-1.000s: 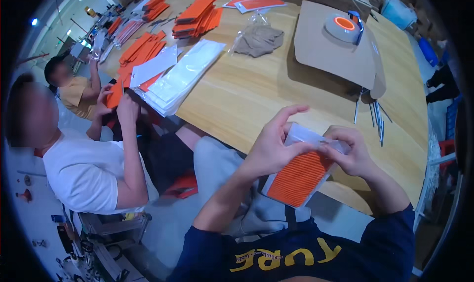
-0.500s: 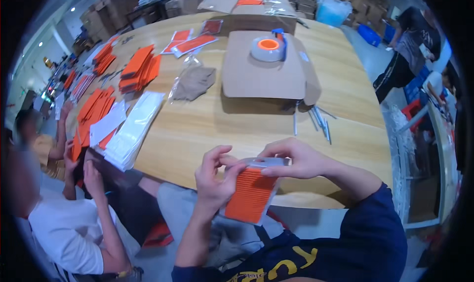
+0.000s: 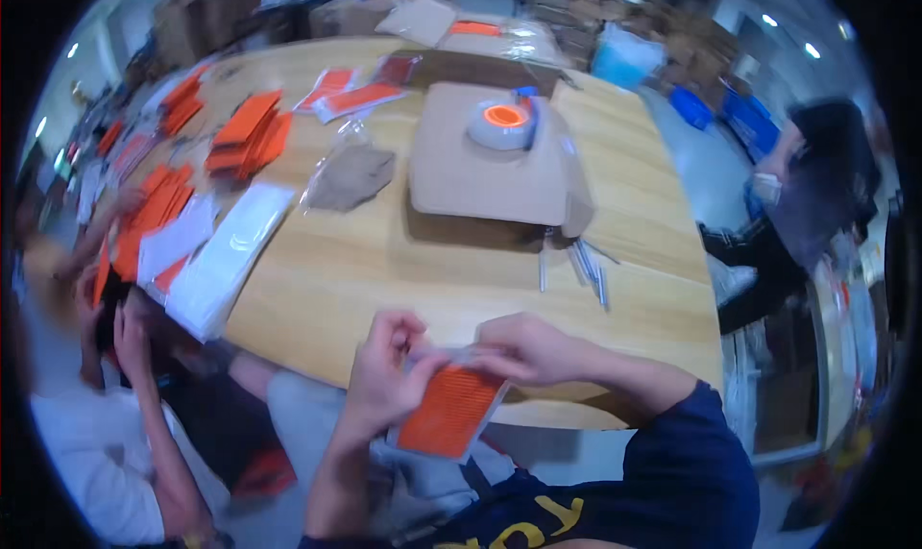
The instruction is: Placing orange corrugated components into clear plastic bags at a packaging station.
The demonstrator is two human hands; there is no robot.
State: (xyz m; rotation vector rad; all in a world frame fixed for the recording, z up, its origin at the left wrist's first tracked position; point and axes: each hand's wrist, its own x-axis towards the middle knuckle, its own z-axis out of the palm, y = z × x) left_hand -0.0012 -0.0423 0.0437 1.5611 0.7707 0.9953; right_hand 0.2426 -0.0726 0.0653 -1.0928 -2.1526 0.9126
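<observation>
A ribbed orange sheet in a clear plastic bag (image 3: 447, 414) hangs just off the table's near edge, tilted toward me. My left hand (image 3: 387, 374) pinches the bag's upper left edge between thumb and fingers. On the upper right edge, my right hand (image 3: 530, 350) has closed its fingers close beside the left thumb. The bag's clear top strip is bunched between the two hands and partly hidden by the fingers. Motion blur smears the fine detail there.
A cardboard box (image 3: 461, 189) bears a tape roll (image 3: 501, 126); metal rods (image 3: 593, 272) lie beside it. Left are a bagged brown piece (image 3: 353, 177), white plastic sleeves (image 3: 230, 261) and orange stacks (image 3: 245, 136). Co-workers sit at left; a person (image 3: 826, 184) stands at right.
My fingers have drawn closer together along the bag's top. The whole view has shifted, with the table lower and further left. The person at right has moved and bends lower.
</observation>
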